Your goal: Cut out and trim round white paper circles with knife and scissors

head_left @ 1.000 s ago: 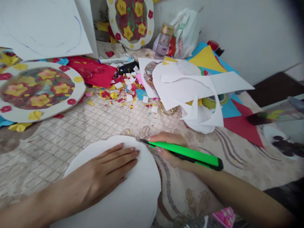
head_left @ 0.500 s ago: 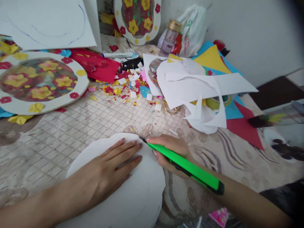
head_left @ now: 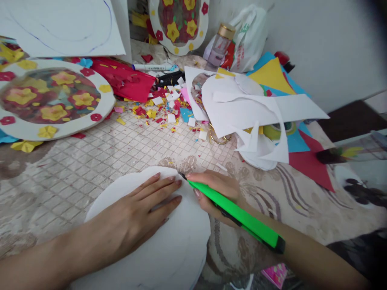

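Scalloped white board [head_left: 178,241] lies on patterned tablecloth [head_left: 145,149], near side, centre. Left hand [head_left: 134,215] laid flat on it, fingers [head_left: 161,196] slightly parted. Right hand [head_left: 217,191] closed round green cutter [head_left: 244,217], blade tip [head_left: 182,175] at board's far edge. White paper offcuts [head_left: 242,114] far right; flower-decorated frame [head_left: 72,129] far left.

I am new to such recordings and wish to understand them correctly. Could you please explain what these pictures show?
There is no machine here: these are a person's two bare hands. Every picture comes from one camera worn on the head, looking forward and down. The left hand rests on a wavy-edged white piece. The right hand has a green cutter in its grip, its dark tip at or very near the piece's edge. Beyond, over a patterned cloth, lie small colourful scraps, white paper offcuts and an oval frame with flowers.
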Tool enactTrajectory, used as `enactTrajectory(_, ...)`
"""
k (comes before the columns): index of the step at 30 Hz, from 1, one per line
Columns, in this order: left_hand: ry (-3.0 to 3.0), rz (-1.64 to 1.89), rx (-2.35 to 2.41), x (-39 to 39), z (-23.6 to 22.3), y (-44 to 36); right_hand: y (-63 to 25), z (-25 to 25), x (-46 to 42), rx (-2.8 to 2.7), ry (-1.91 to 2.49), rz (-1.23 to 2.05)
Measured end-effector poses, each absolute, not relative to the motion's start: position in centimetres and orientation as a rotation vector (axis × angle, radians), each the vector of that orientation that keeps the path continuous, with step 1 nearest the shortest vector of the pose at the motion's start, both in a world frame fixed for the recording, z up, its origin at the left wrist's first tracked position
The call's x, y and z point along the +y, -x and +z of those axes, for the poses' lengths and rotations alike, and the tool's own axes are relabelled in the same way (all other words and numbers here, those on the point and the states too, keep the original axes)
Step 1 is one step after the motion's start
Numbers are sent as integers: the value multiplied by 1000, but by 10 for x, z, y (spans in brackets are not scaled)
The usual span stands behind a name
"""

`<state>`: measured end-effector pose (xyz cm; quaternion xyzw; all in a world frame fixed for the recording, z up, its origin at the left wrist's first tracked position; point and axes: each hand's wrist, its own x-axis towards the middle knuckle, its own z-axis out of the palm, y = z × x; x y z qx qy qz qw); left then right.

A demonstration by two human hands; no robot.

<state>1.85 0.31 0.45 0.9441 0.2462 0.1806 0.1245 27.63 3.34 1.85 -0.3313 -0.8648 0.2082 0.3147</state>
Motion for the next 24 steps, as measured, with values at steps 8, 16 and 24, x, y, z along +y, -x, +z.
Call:
enactTrajectory(8, -2720, 536, 715, 3, 4, -19, -278, 13, 27, -2326, 876, 591)
enactTrajectory(16, -2737, 480, 717, 4, 6, -20, -278, 11, 22, -2371, 865, 531)
enactTrajectory(24, -2722, 490, 722, 4, 4, -21, -277, 16, 20, -2438, 864, 489)
